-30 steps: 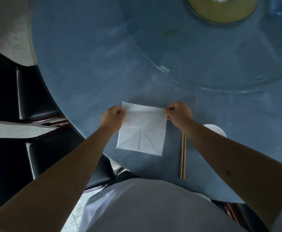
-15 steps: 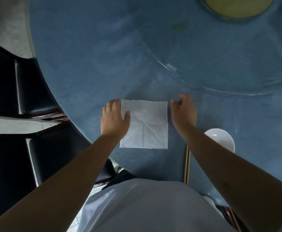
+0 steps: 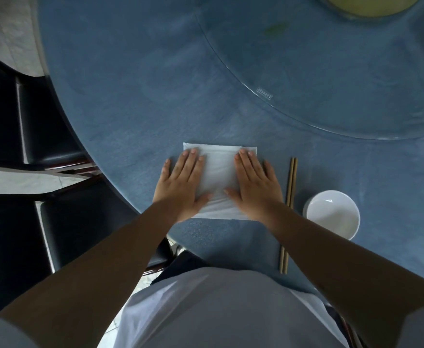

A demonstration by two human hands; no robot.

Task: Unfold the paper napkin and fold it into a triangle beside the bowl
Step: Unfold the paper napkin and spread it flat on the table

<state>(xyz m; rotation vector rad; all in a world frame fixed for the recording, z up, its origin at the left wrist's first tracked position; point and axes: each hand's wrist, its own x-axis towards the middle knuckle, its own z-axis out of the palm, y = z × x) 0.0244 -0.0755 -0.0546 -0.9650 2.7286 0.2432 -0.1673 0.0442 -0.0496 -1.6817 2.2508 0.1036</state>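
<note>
A white paper napkin (image 3: 219, 175) lies unfolded as a flat square on the blue table (image 3: 135, 101), near its front edge. My left hand (image 3: 182, 183) rests palm down on the napkin's left side, fingers spread. On its right side my right hand (image 3: 256, 184) lies flat in the same way. Both hands cover the napkin's lower corners. A small white bowl (image 3: 332, 213) stands to the right of the napkin, empty.
A pair of wooden chopsticks (image 3: 288, 214) lies between napkin and bowl, pointing away from me. A glass turntable (image 3: 331, 71) covers the table's far right, with a yellowish dish (image 3: 371, 5) at the top. Dark chairs (image 3: 50, 136) stand at the left.
The napkin was held up by its two top corners; now it lies flat on the table. Both hands have let go and moved onto it, palms down.
</note>
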